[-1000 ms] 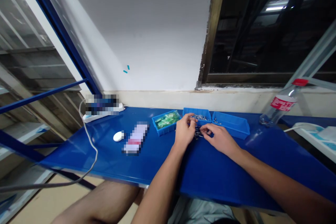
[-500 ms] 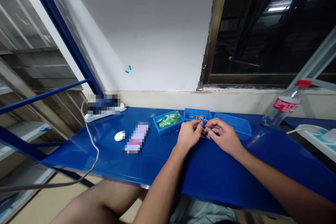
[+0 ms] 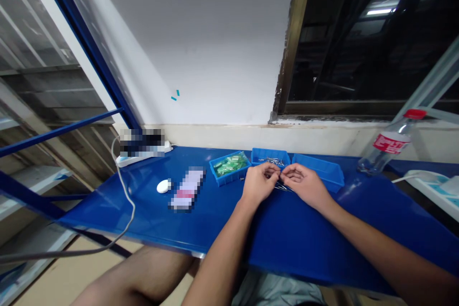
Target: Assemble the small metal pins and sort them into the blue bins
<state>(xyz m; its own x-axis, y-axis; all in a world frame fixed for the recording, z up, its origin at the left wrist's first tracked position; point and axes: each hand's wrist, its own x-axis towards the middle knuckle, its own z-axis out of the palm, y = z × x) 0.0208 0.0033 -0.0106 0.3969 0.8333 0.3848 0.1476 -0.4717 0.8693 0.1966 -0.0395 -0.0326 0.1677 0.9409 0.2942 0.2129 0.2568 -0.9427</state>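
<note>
My left hand (image 3: 261, 182) and my right hand (image 3: 301, 183) meet fingertip to fingertip over the blue table (image 3: 201, 229). Both are closed in a pinch, and whatever they hold is too small to make out. Under the fingers lie several thin metal pieces (image 3: 285, 187) on the table. Just behind, a blue bin (image 3: 254, 157) holds more metal pieces. Left of it is a blue bin (image 3: 221, 181) filled with small green packets (image 3: 231, 164). To the right, beside my right hand, stands a third blue bin (image 3: 328, 172), partly covered by that hand.
A blurred phone-like object (image 3: 188, 189) and a round white item (image 3: 163, 186) lie at the left. A white power strip (image 3: 145, 154) trails a grey cable (image 3: 131, 201). A red-capped plastic bottle (image 3: 389, 143) stands at the back right, near another white strip (image 3: 435, 191).
The fingers of my right hand have moved slightly left and closed in, so both sets of fingertips now meet. The bins and other objects have stayed in place.
</note>
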